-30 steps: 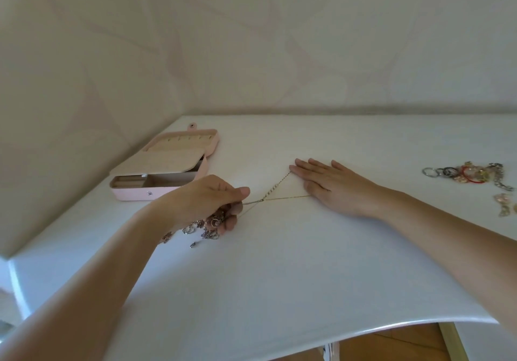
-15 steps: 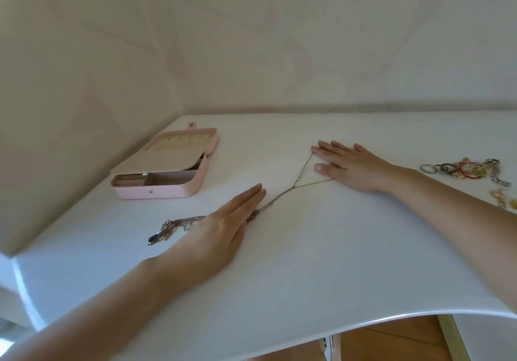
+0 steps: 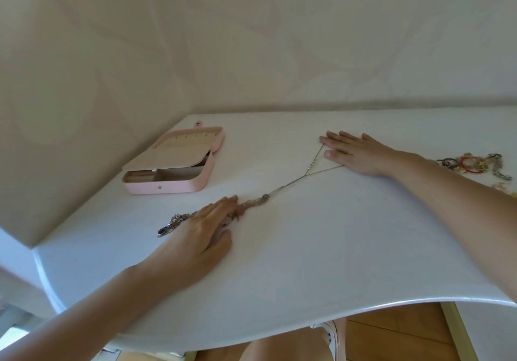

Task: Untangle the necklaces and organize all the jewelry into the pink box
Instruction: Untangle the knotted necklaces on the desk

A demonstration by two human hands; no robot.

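Tangled thin necklaces (image 3: pixel 282 187) lie stretched across the white table (image 3: pixel 321 248). My left hand (image 3: pixel 201 234) presses flat on their bunched pendant end, which pokes out at its left side. From a knot near the middle, two chain strands fork toward my right hand (image 3: pixel 355 153), which lies flat, fingers spread, pinning their far ends. The pink box (image 3: pixel 179 162) stands open at the back left, its lid inner flap half raised over beige compartments.
A pile of rings, bracelets and other jewelry (image 3: pixel 475 164) lies at the right edge behind my right forearm. Beige walls close in the table's left and back sides. The table's curved front edge (image 3: pixel 363 304) runs along the bottom, with wooden floor below.
My left hand opened from a fist holding the pendant bunch and now lies flat on it. My right hand slid away toward the back right, pulling the chains out straight.
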